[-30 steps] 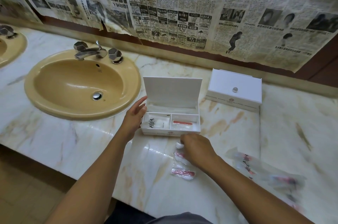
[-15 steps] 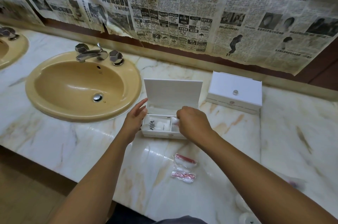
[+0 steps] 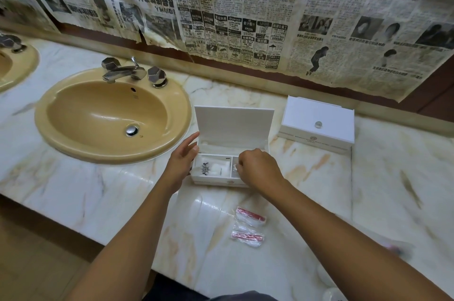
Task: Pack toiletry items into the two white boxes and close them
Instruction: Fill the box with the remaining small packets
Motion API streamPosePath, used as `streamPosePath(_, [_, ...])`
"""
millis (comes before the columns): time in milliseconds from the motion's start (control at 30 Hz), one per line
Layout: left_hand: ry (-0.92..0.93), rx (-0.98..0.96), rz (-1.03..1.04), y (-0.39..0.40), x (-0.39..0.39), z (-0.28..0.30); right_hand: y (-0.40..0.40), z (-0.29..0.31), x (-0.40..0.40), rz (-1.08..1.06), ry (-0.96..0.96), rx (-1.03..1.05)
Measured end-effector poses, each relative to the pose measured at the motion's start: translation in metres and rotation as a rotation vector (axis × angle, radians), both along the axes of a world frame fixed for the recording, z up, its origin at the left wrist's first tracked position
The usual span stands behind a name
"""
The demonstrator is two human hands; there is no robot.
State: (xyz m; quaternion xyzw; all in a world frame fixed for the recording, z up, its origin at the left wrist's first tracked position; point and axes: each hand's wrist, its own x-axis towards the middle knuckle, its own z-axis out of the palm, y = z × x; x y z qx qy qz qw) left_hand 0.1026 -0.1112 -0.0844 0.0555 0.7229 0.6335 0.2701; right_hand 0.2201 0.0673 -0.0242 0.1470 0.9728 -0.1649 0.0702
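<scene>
While a pale marble vanity counter (image 3: 368, 202) fills the view, an open white hinged box (image 3: 233, 126) sits centre. The left hand (image 3: 180, 163), fingers relaxed, steadies its left wall. The right hand (image 3: 258, 169), curled over the right compartment, pinches a small clear packet (image 3: 235, 168). Two red-and-clear wrapped sachets (image 3: 249, 227) lie just right-hand side, long axes running left-right.

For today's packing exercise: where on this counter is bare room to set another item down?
Bare marble lies between the sink and the open box, and right of it, below the closed box. Crowded: both hands at the open box, packets just before it.
</scene>
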Motion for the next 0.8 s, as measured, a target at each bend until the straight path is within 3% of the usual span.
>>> streamPosePath(133, [0.009, -0.004, -0.007, 0.001, 0.000, -0.001, -0.004, -0.002, 0.000, -0.049, -0.129, -0.163])
streamPosePath(300, [0.015, 0.003, -0.006, 0.000, 0.000, -0.002, -0.008, -0.003, 0.007, -0.058, -0.139, -0.208])
streamPosePath(500, [0.016, 0.002, 0.004, 0.000, 0.000, -0.001, -0.016, 0.006, 0.028, 0.050, 0.119, -0.107])
streamPosePath(600, [0.016, 0.019, 0.003, 0.000, 0.001, -0.001, -0.025, 0.005, 0.041, 0.104, 0.150, -0.086])
streamPosePath(800, [0.020, -0.011, 0.004, 0.001, 0.003, 0.002, -0.026, -0.016, 0.060, 0.117, -0.036, -0.118])
